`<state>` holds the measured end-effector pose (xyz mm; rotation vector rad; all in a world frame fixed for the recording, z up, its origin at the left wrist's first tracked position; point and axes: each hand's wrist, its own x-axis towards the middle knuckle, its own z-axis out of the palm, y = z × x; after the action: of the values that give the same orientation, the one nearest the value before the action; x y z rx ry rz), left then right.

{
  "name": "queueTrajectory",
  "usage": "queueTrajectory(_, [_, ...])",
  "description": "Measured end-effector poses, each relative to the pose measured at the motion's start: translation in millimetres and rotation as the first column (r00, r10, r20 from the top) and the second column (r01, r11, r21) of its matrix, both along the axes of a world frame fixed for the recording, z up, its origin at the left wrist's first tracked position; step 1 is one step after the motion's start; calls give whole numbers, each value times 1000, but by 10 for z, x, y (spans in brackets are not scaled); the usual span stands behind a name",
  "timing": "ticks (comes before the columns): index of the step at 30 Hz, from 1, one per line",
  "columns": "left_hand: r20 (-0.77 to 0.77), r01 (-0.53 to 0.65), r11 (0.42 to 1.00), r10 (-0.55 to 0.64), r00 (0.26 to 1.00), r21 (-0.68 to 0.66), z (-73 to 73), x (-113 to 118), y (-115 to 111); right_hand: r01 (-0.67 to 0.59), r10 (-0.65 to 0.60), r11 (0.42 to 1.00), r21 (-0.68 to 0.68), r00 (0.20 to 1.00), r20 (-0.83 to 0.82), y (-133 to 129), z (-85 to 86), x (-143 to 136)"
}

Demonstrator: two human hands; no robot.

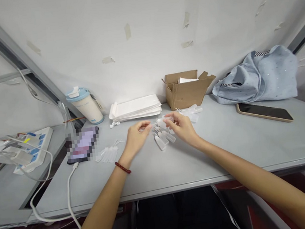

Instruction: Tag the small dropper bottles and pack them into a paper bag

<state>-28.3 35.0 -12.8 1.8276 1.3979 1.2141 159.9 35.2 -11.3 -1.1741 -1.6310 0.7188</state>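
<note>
At frame centre, the fingers of the right hand [184, 128] were pinched on a tag [160, 121] over the tag pile [161, 141], those of the left hand [137, 139] nearly closed, hold indeterminable; the next move appeared to call for a light grip.

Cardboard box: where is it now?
Head view: the open cardboard box stands against the wall, right of center, between the white envelope stack and the light-blue fabric bag.
</note>
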Motion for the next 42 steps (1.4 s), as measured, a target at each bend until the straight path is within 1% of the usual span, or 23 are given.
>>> queueTrajectory(4, [-42, -192, 981, 190, 981, -33, 20, -271, 153, 151, -181, 973, 173, 968, 173, 88, -15, 108])
queueTrajectory(6, [-103, -300, 954, 297, 949, -13, 36, -424, 209, 203, -259, 951, 234, 935, 242, 142, -36, 160])
queueTrajectory(8, [-180, -399, 916, 398, 899, 34, 56, -567, 241, 245, -326, 929, 279, 897, 299, 191, -63, 200])
queueTrajectory(10, [-252, -459, 885, 463, 850, 77, 74, -694, 256, 266, -373, 910, 319, 861, 346, 225, -91, 222])
queueTrajectory(13, [-342, -505, 857, 508, 791, 104, 73, -855, 273, 262, -409, 889, 375, 823, 394, 237, -120, 220])
queueTrajectory(15, [-392, -512, 853, 506, 768, 99, 51, -945, 294, 255, -425, 877, 407, 807, 410, 225, -127, 203])
queueTrajectory(17, [-433, -500, 862, 484, 760, 86, 20, -1018, 325, 251, -440, 865, 435, 796, 415, 206, -126, 183])
queueTrajectory(21, [-486, -439, 898, 400, 777, 38, -45, -1122, 387, 214, -439, 848, 485, 796, 417, 158, -117, 134])
queueTrajectory(25, [-511, -385, 923, 328, 795, -8, -102, -1197, 422, 126, -387, 846, 517, 813, 435, 71, -114, 59])
queueTrajectory(29, [-518, -374, 927, 302, 800, -37, -153, -1257, 439, 16, -304, 845, 534, 837, 456, -31, -115, -24])
queueTrajectory(32, [-517, -383, 923, 309, 798, -40, -175, -1274, 438, -57, -234, 840, 539, 859, 455, -86, -123, -71])
queueTrajectory(36, [-503, -394, 919, 325, 801, -34, -177, -1246, 417, -107, -185, 837, 537, 868, 461, -120, -150, -108])
queueTrajectory(42, [-435, -382, 924, 333, 836, -27, -102, -1170, 360, -185, -86, 853, 489, 873, 480, -149, -158, -151])
